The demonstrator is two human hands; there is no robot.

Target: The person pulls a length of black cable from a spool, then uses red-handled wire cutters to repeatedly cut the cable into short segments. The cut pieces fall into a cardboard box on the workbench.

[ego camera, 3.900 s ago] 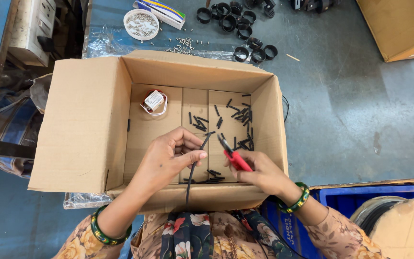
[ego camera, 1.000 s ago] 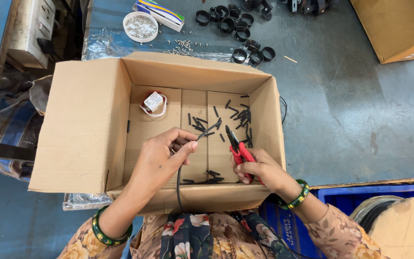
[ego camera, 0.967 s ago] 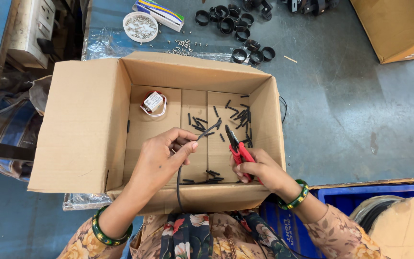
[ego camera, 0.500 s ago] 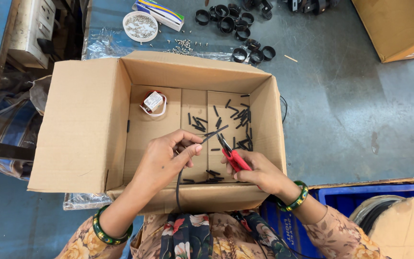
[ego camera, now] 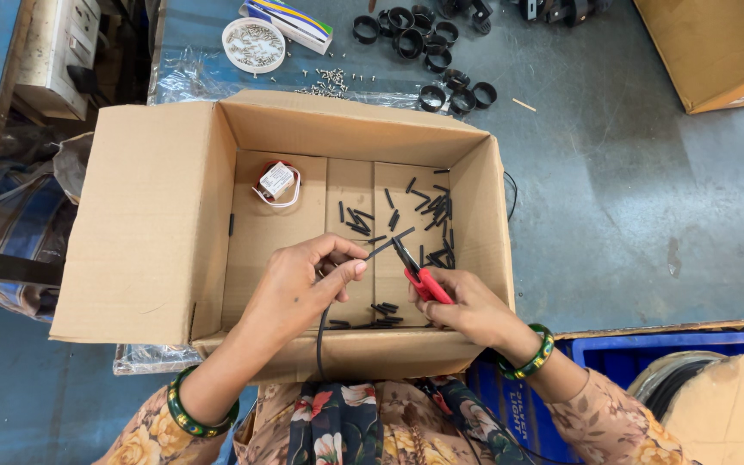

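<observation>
The tube is thin, black and flexible, its free end reaching toward the cutter (red handles, dark blades slightly parted at the tube's tip). The left hand pinches the tube between thumb and fingers; the right hand is closed around the cutter. Beneath both, cut pieces litter the box. Beyond it, black rings lie on the grey table.

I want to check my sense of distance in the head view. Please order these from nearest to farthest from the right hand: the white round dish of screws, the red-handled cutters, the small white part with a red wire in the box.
1. Red-handled cutters: held in the right hand.
2. Small white part: box floor, far-left corner.
3. White round dish: outside, beyond the box.
</observation>
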